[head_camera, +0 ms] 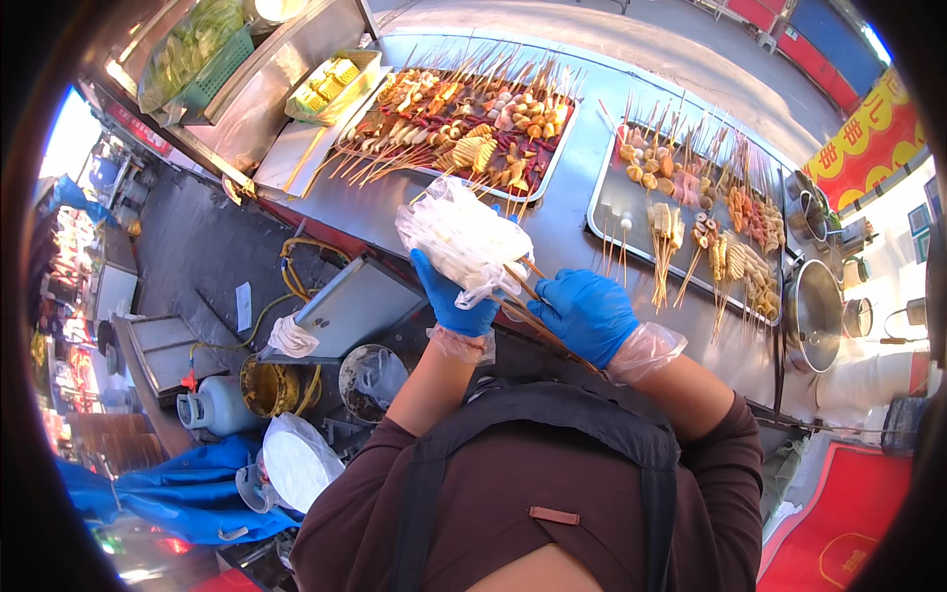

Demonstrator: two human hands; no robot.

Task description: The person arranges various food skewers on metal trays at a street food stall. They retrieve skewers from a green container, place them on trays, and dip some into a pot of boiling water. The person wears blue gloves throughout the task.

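Observation:
My left hand (457, 305), in a blue glove, holds a bunched clear plastic bag (467, 235) from below; its pale contents cannot be made out. Long wooden sticks (546, 334) run slantwise under the fingers of my right hand (588, 314), also blue-gloved, and their upper ends reach the bag. Both hands are above the near edge of a stainless steel counter (566, 214). Beyond them lies a metal tray (558, 164) of skewered food in dark red liquid. A second tray (615, 194), to the right, carries skewers of balls, meat and pale folded slices.
A basket (314, 111) with yellow food and a green crate (222, 70) of leafy vegetables stand at upper left. Right of the trays is a large steel pot (812, 318). A gas cylinder (226, 405), a yellow hose (290, 274) and a blue tarp (177, 488) lie low on the left.

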